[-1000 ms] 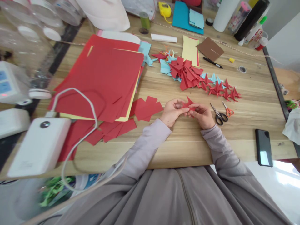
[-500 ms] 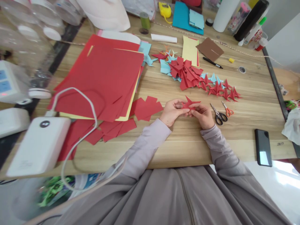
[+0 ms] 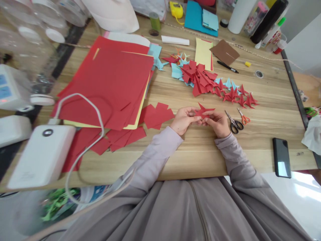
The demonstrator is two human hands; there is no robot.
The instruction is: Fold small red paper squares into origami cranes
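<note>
A small folded red paper piece (image 3: pixel 203 109) with pointed tips is pinched between both hands above the table. My left hand (image 3: pixel 184 119) grips its left side, and my right hand (image 3: pixel 217 123) grips its right side, the thumbs close together. Black-handled scissors (image 3: pixel 234 125) and orange-handled scissors (image 3: pixel 244 117) lie just right of my right hand. Beyond the hands is a heap of folded red pieces (image 3: pixel 199 78), with a row of red pointed pieces (image 3: pixel 232 94) running right from it. Cut red paper pieces (image 3: pixel 158 115) lie left of my left hand.
Large red sheets (image 3: pixel 112 83) are stacked at the left, a white power bank (image 3: pixel 42 155) and its cable in front. A phone (image 3: pixel 281 157) lies at the right edge. Farther back are a pen (image 3: pixel 227 67), brown paper (image 3: pixel 224 52) and a yellow tape measure (image 3: pixel 176 10).
</note>
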